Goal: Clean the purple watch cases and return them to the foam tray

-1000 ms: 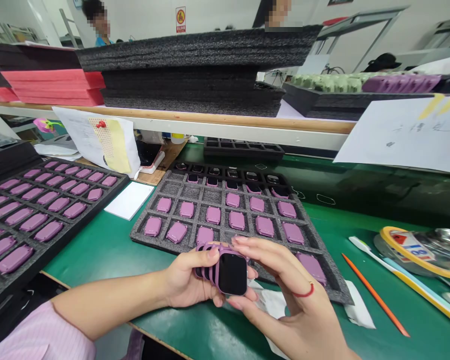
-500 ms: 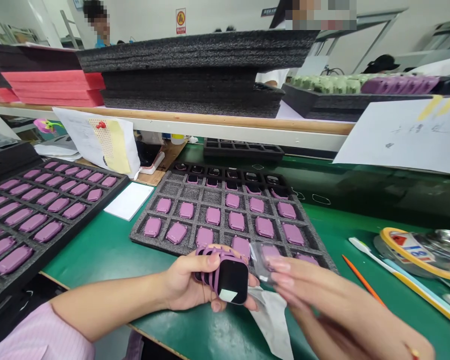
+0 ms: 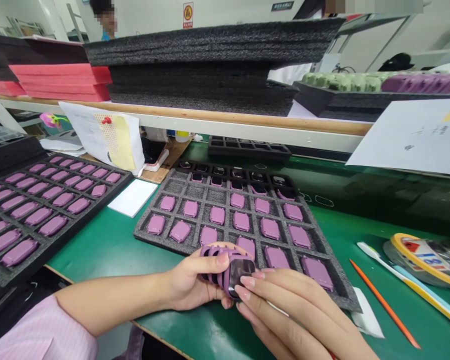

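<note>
**Stack of purple watch cases held over the foam tray**

The left hand (image 3: 197,285) is curled around a small stack of purple watch cases (image 3: 225,267), thumb across the top, holding them just above the green bench (image 3: 108,245) at the near edge of the grey foam tray (image 3: 180,187). The front case shows a dark glossy screen. The right hand (image 3: 288,310) lies flat beside it, fingers extended and close together, with its fingertips (image 3: 247,281) on that front screen; whether anything thin is pinched beneath them is hard to tell.

Behind the hands the foam tray holds rows of purple cases, back side up, with dark-faced ones in its far rows. A second tray of purple cases (image 3: 41,210) sits to the left. To the right lie an orange stick (image 3: 384,304) and a roll of yellow tape (image 3: 423,252).
</note>
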Demonstrator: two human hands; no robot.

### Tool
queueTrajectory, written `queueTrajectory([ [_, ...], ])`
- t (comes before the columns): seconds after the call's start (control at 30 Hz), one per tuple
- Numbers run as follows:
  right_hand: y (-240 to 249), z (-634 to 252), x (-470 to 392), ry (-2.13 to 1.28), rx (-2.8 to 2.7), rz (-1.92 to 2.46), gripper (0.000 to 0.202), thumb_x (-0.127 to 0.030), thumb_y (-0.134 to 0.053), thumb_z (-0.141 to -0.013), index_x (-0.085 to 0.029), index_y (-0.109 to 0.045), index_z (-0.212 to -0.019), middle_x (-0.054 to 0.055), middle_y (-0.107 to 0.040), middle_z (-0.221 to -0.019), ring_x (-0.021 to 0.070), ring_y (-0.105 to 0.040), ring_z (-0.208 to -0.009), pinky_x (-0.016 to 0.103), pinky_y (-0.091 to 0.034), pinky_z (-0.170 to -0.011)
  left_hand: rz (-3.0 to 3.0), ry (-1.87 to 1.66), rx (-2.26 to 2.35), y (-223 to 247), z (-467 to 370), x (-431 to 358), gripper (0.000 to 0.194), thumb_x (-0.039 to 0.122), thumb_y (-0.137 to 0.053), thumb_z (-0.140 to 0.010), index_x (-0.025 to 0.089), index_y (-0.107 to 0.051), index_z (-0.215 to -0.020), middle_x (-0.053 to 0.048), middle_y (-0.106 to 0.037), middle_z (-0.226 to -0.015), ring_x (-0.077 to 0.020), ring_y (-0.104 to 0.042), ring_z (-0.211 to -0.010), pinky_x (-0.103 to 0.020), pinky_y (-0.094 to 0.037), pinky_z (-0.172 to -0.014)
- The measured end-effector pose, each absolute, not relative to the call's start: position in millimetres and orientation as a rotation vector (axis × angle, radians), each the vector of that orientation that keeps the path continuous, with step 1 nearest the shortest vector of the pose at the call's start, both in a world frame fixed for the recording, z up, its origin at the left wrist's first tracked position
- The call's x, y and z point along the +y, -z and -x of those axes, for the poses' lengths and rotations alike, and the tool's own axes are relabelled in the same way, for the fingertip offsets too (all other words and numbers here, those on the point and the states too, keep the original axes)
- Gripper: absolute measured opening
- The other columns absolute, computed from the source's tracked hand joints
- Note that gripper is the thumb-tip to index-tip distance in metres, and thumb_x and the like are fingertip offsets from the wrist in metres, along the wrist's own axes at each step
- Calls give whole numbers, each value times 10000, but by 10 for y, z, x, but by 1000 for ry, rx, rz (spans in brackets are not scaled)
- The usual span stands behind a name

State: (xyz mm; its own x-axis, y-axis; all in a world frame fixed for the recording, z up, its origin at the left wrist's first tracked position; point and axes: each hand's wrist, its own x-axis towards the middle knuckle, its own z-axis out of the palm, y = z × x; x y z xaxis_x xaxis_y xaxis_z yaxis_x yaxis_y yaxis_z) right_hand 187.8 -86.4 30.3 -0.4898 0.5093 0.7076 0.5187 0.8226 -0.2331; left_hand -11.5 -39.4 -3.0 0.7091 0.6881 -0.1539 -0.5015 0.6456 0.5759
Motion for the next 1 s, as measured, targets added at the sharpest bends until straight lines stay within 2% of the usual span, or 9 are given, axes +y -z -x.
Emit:
queueTrajectory([
  [0.07, -262, -1834, -782, 74, -2149, 714, 541, -147, -745, -830, -294, -626, -1337, 9, -794, -922, 211, -724, -776, 362, -612, -739, -555, -745, 408, 20, 97, -413, 495, 445, -875, -688, 135, -663, -1010, -53, -703, -835, -95, -614, -559, -169, -412, -430],
  [0.17, -190, -1739, -708, -35, -2100, 810, 606, -299, -749, -863, -238, -526, -1424, 26, -719, -818, 182, -644, -676, 332, -567, -626, -615, -754, 434, 6, 72, -444, 497, 473, -872, -699, 148, -639, -995, -37, -689, -765, -103, -616, -574, -172, -383, -461],
  [0.27, -149, -1680, -686, -202, -2059, 880, 511, -320, -710, -899, -234, -530, -1369, 8, -628, -778, 154, -594, -648, 287, -548, -576, -602, -750, 503, 7, 57, -462, 536, 441, -925, -633, 167, -621, -979, -33, -692, -809, -143, -672, -701, -195, -439, -568],
  [0.37, -162, -1697, -679, -290, -1995, 874, 450, -309, -735, -874, -242, -546, -1277, 41, -677, -899, 179, -651, -766, 308, -583, -662, -523, -758, 556, 17, 56, -455, 539, 463, -928, -620, 168, -646, -971, -16, -684, -813, -120, -652, -680, -205, -467, -605],
  [0.5, -205, -1743, -658, -314, -1966, 869, 457, -263, -717, -870, -238, -526, -1285, 96, -706, -1118, 223, -669, -985, 353, -590, -820, -505, -633, 469, 37, 74, -430, 585, 626, -815, -690, 112, -699, -945, -46, -686, -709, -108, -634, -592, -157, -392, -457],
  [0.63, -219, -1725, -653, -248, -2007, 868, 442, -260, -721, -852, -230, -542, -1254, 83, -719, -1071, 223, -663, -963, 368, -580, -831, -515, -608, 377, 59, 94, -427, 568, 597, -810, -719, 104, -707, -983, -101, -753, -819, -133, -706, -658, -131, -396, -427],
  [0.83, -270, -1820, -549, -104, -2111, 823, 483, -204, -699, -841, -232, -546, -1298, 82, -735, -1097, 227, -695, -978, 386, -575, -860, -470, -708, 457, 34, 45, -456, 519, 543, -859, -692, 131, -681, -953, -58, -743, -765, -147, -737, -668, -132, -486, -476],
  [0.9, -283, -1889, -379, -74, -2108, 920, 409, -266, -707, -840, -237, -595, -1232, 74, -746, -1065, 233, -712, -942, 399, -579, -850, -431, -729, 518, 22, 17, -467, 540, 551, -875, -661, 134, -665, -931, -53, -743, -758, -143, -740, -655, -141, -513, -512],
  [1.0, -235, -1897, 18, -182, -2028, 1217, 354, -387, -669, -869, -195, -640, -1165, 100, -745, -1089, 240, -725, -915, 417, -593, -838, -380, -695, 598, 18, -1, -472, 618, 479, -962, -530, 137, -625, -919, -76, -764, -805, -182, -770, -690, -138, -503, -514],
])
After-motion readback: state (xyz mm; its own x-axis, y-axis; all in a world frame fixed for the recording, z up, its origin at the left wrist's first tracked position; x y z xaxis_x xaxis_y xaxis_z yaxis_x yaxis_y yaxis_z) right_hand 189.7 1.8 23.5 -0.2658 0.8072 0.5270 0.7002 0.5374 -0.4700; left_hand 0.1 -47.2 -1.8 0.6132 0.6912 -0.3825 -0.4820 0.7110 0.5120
